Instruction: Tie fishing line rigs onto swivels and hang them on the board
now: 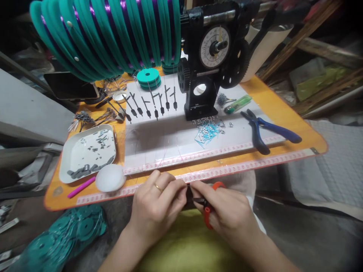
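Scissors [208,217] with orange handles were held in the right hand [229,209], just off the near edge of the wooden table [319,141], and their dark blades pointed toward the left hand [159,204]. The thumb and the forefinger of the right hand were also brought together, close to the fingertips of the left one. The left hand, which wore a ring [158,187], was closed, with bent fingers; I could not tell what it pinched, because the fingers hid it. Yellow-green cloth [181,241] lay below both hands. Along the near edge of the table ran a measuring tape [244,167], and behind it was a white board [159,151]. To the left stood a white tray [82,151] with small grey pieces, and beside it were a white bowl [110,177] and a pink pen [81,187]. On the right part of the board lay a small pile of blue and white pieces [207,132], and blue pliers [259,130] rested near the corner. Above the board, a row of green spools [107,37] with purple line was mounted on a black machine [200,100], while small dark weights [156,113] hung under them.
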The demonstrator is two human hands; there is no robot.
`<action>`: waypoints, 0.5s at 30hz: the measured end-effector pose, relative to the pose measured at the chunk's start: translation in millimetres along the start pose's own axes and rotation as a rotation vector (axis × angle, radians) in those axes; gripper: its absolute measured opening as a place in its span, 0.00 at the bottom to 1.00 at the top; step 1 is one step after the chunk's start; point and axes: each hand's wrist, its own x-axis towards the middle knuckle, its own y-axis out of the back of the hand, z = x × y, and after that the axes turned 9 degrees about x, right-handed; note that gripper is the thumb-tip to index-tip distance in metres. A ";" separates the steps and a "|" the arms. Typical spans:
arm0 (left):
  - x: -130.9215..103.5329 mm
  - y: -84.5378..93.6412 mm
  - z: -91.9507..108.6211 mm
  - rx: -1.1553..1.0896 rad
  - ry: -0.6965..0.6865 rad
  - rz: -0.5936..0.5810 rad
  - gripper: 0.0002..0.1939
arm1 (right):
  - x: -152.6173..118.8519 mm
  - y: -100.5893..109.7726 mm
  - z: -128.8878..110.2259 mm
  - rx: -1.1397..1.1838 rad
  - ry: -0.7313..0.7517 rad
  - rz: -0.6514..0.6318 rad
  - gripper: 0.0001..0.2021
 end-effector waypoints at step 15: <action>9.4 3.4 3.5 -0.029 0.212 -0.163 0.06 | -14.3 -16.0 -4.3 0.155 -0.127 -0.112 0.25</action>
